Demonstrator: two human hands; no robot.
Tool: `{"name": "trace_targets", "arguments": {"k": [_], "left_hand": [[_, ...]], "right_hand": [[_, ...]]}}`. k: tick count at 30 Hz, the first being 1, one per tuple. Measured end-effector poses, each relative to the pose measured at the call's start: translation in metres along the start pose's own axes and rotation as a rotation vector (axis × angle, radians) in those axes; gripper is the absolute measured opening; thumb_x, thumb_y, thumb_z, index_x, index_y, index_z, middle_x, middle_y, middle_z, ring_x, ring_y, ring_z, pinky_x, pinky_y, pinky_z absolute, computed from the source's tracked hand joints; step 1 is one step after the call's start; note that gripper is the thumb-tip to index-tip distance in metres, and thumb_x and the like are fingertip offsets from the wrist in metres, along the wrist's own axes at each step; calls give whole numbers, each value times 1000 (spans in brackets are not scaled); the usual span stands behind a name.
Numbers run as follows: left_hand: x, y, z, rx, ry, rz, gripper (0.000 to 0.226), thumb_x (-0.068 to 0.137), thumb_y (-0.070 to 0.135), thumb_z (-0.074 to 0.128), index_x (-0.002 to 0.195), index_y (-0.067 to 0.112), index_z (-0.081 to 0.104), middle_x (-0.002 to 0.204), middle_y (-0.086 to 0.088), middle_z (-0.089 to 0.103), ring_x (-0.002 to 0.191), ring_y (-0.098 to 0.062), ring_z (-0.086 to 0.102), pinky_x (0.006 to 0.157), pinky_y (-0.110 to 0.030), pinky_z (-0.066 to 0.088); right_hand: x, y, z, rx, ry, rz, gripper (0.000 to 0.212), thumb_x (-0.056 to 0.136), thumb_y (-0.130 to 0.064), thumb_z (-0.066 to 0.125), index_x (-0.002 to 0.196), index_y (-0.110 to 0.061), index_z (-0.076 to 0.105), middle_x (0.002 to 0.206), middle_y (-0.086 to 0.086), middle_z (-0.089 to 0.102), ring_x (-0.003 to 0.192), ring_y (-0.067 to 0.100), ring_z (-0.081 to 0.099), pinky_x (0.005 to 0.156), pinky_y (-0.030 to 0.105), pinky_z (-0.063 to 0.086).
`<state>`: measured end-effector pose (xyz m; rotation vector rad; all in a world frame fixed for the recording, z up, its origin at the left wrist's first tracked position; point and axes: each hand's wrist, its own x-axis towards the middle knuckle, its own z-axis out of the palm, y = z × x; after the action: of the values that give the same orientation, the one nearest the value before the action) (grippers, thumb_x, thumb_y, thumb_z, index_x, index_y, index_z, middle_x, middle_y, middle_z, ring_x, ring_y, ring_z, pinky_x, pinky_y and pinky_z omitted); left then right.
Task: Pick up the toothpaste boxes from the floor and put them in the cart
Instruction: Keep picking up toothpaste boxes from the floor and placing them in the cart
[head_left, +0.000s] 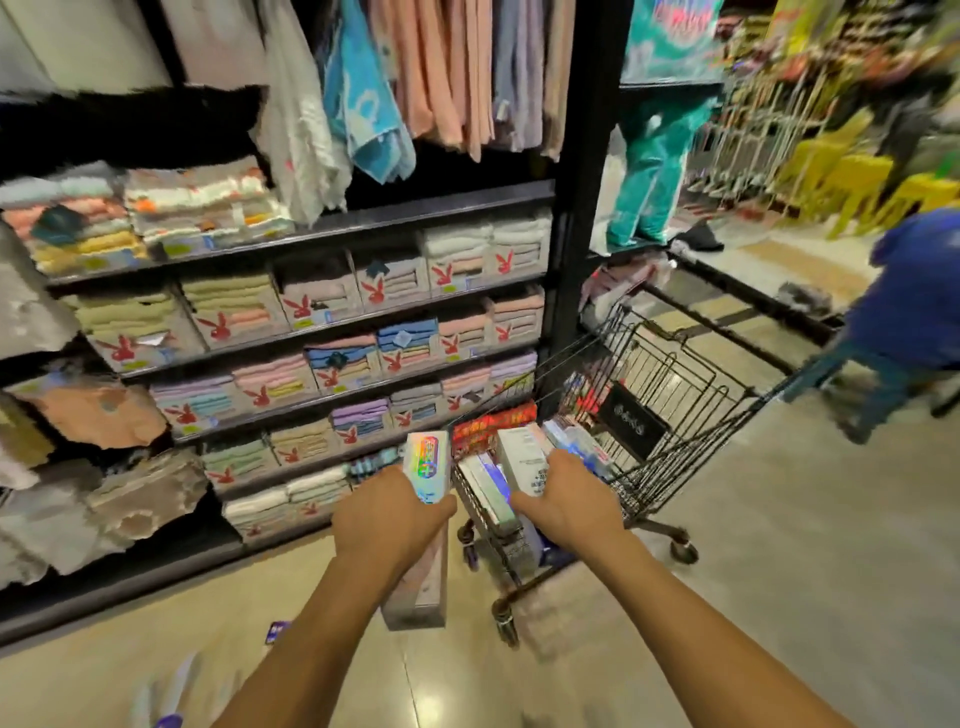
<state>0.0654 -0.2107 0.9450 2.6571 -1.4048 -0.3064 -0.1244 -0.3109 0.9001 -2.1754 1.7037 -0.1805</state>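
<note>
The left hand (389, 514) is curling its fingers round a long shiny toothpaste box (427, 462), left of the black wire cart (691, 395). The right hand (569, 506) is gripping a white toothpaste box (522, 457) over the cart, its fingers mostly hidden.

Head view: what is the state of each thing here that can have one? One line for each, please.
left hand: grips the shiny box.
shiny box: held upright, beside the cart, not inside.
right hand: grips the white box.
white box: held at the cart's basket.
cart: on its wheels, several boxes inside.
floor boxes: lying on the floor, blurred.
</note>
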Motion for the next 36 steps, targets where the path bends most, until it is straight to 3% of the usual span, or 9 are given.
{"name": "trace_targets", "arguments": {"k": [10,15,18,22,25,29,36], "left_hand": [[56,130,36,-86,-16,-11,49,80,74,57,82,25,47,66,9,45,67,-17,51,61,-27,42],[109,164,57,-99,-57,-79,61,78,77,56,98,20,54,73,6,50,72,-20,53,61,-29,39],[148,179,71,-123,-58,-119,60,79,76,58,94,19,47,81,3,50,77,-22,52,62,-29,39],[209,194,98,-177,-109,-171,62,78,74,60,101,19,46,102,-4,64,95,-27,65,68,-29,42],[258,201,125,-201,-136,-236,70,76,76,60,114,18,51,109,-3,66,98,-26,67,69,-31,42],[318,209,170,-176,-202,-325,71,76,73,63,114,15,48,111,-5,65,99,-28,66,68,-32,41],[403,208,294,-155,-246,-457,69,75,73,64,110,16,48,94,2,61,88,-23,66,65,-30,41]], "right_hand": [[76,119,-42,-49,26,46,70,80,-73,57,121,-17,48,116,3,56,97,25,62,74,39,54],[132,143,-52,-47,19,44,67,80,-72,59,118,-17,48,112,3,55,93,25,62,68,36,50],[175,149,-51,-59,-1,36,60,83,-65,60,115,-17,47,112,3,55,94,26,63,66,35,44],[244,153,-40,-58,-23,14,58,84,-68,60,112,-19,45,110,3,55,96,26,63,65,36,44],[297,160,-28,-62,-64,16,57,86,-66,61,115,-19,46,112,3,55,99,26,62,68,36,44],[368,176,8,-70,-105,12,57,86,-61,63,121,-19,46,116,3,53,105,25,60,75,38,49],[477,216,126,-75,-222,23,57,90,-56,64,123,-17,40,117,3,52,107,27,59,74,37,47]]}}
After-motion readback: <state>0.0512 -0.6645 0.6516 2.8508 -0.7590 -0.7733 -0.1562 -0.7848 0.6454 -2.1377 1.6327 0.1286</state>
